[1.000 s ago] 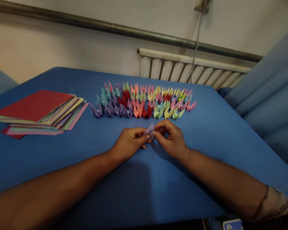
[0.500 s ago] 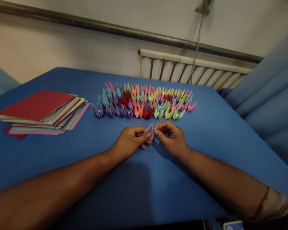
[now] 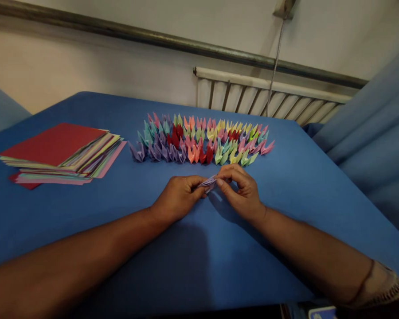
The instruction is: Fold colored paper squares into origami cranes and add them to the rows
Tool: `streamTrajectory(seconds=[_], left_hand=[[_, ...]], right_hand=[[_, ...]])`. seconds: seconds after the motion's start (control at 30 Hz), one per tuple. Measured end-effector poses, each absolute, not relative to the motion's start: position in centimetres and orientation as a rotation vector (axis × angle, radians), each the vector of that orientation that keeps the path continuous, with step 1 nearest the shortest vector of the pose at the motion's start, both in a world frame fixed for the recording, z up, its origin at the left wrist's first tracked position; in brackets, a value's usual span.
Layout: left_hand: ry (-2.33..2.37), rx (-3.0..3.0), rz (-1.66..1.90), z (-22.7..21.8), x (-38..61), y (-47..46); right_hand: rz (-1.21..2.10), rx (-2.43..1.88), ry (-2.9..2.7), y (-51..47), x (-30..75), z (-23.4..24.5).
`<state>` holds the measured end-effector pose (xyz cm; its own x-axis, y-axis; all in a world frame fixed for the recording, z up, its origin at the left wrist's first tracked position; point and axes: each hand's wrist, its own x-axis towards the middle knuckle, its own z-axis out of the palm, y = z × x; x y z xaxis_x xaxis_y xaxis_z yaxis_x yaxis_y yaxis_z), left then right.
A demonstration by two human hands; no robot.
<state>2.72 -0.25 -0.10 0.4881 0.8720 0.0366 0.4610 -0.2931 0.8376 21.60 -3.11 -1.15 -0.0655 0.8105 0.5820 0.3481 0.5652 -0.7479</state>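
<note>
Between my two hands, above the blue tabletop, is a small folded piece of pale purple paper [image 3: 209,182]. My left hand [image 3: 181,195] pinches its left side between thumb and fingers. With thumb and forefinger together, my right hand [image 3: 239,188] grips its right end. The paper is seen nearly edge-on, with several thin layers showing, and my fingers cover part of it. Just beyond my hands stand rows of folded paper cranes [image 3: 202,139] in purple, red, orange, green, yellow, pink and teal.
A stack of coloured paper sheets [image 3: 56,144], red on top, lies at the left on the blue-covered table [image 3: 119,248]. Behind the table are a radiator [image 3: 239,91] and a metal pipe [image 3: 153,37]. A blue curtain [image 3: 375,119] hangs at the right.
The purple paper has been turned from showing its pointed face to lying nearly edge-on, tilted between my fingers. Both hands stay in almost the same place.
</note>
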Motion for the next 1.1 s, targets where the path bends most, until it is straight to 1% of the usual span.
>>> streamTrajectory(seconds=[0.1, 0.3, 0.77, 0.97, 1.1], left_hand=[[1.105, 2.07, 0.623, 0.11, 2.53, -0.32], [1.097, 2.132, 0.58, 0.42, 2.55, -0.35], [1.032, 2.0, 0.547, 0.38, 2.77, -0.25], [0.928, 1.82, 0.464, 0.3, 2.97, -0.49], [0.934, 1.801, 0.423, 0.3, 3.13, -0.66]], right_hand=[[0.578, -0.986, -1.649, -3.05, 21.7, -1.08], [0.696, -0.996, -1.686, -2.94, 21.74, -1.04], [0.578, -0.905, -1.804, -3.0, 21.72, -1.28], [0.537, -0.923, -1.785, -3.11, 21.67, -1.21], [0.554, -0.914, -1.783, -3.35, 21.56, -0.89]])
